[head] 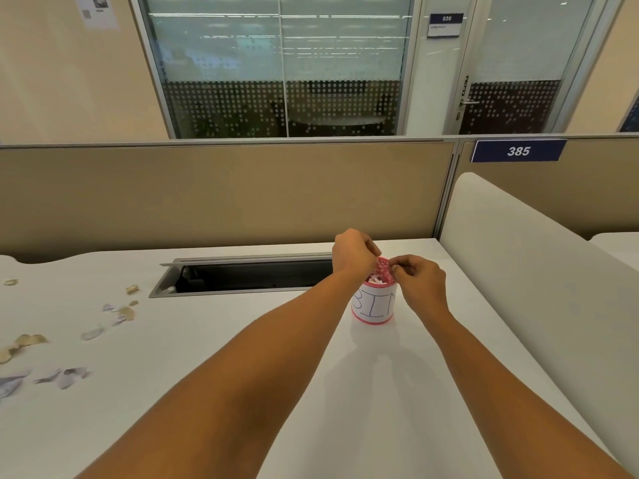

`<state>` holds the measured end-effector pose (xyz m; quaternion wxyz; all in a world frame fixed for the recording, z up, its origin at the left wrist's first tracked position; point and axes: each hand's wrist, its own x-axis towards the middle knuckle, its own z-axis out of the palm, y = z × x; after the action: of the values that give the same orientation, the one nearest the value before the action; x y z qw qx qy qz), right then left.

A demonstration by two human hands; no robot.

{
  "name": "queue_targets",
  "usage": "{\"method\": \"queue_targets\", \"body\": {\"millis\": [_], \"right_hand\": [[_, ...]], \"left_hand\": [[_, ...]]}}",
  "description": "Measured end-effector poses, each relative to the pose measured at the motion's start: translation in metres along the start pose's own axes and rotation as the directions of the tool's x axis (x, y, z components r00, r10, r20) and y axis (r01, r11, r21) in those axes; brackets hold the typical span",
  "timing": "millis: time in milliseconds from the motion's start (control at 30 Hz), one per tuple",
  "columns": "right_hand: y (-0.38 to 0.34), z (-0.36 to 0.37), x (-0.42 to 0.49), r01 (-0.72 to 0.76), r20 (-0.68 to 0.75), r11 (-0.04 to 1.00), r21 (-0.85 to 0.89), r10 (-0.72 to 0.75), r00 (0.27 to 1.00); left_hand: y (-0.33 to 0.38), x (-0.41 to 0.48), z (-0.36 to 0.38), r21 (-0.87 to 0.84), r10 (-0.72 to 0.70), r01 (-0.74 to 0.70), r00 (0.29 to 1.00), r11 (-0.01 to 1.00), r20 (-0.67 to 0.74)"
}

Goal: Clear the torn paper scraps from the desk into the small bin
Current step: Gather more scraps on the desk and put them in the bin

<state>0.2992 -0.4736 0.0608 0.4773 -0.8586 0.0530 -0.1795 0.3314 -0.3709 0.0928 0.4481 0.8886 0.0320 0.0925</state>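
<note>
A small pink bin (373,305) with a white label reading "BIN" stands on the white desk (345,392) toward the right. Paper scraps (375,280) show inside its mouth. My left hand (352,254) and my right hand (420,280) are both right above the bin's opening, fingers curled. Between them they pinch a pink patterned piece (383,266) at the bin's far rim; I cannot tell whether it is a scrap or the rim itself. Several torn scraps, tan (27,340) and pale lilac (65,375), lie scattered on the desk's left side.
An open cable trough (249,276) with a grey metal frame is sunk into the desk behind the arms, left of the bin. A beige partition (224,191) closes the desk's back. A white side panel (539,271) runs along the right edge.
</note>
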Motion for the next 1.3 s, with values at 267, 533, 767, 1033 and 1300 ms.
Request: {"method": "queue_targets", "body": {"millis": [267, 533, 767, 1033, 1300], "right_hand": [[-0.007, -0.004, -0.033, -0.066, -0.047, 0.992, 0.105, 0.072, 0.996], [-0.022, 0.021, -0.097, -0.138, 0.037, 0.979, 0.150, 0.134, 0.990], [-0.037, 0.070, -0.162, -0.192, 0.228, 0.975, 0.117, 0.161, 0.960], [-0.079, 0.145, -0.228, -0.053, 0.498, 0.997, 0.047, 0.023, 0.867], [-0.137, 0.230, -0.268, 0.061, 0.638, 0.998, 0.018, -0.058, 0.768]], "left_hand": [[-0.040, -0.041, -0.020, -0.110, 0.001, 0.001, 1.000, 0.994, 0.018], [-0.103, -0.108, -0.053, -0.208, -0.165, 0.171, 0.985, 0.963, 0.046], [-0.160, -0.173, -0.109, -0.247, -0.266, 0.261, 0.964, 0.933, 0.014], [-0.241, -0.210, -0.202, -0.214, -0.377, 0.345, 0.916, 0.914, -0.133], [-0.318, -0.223, -0.311, -0.030, -0.331, 0.338, 0.898, 0.941, -0.288]]}}
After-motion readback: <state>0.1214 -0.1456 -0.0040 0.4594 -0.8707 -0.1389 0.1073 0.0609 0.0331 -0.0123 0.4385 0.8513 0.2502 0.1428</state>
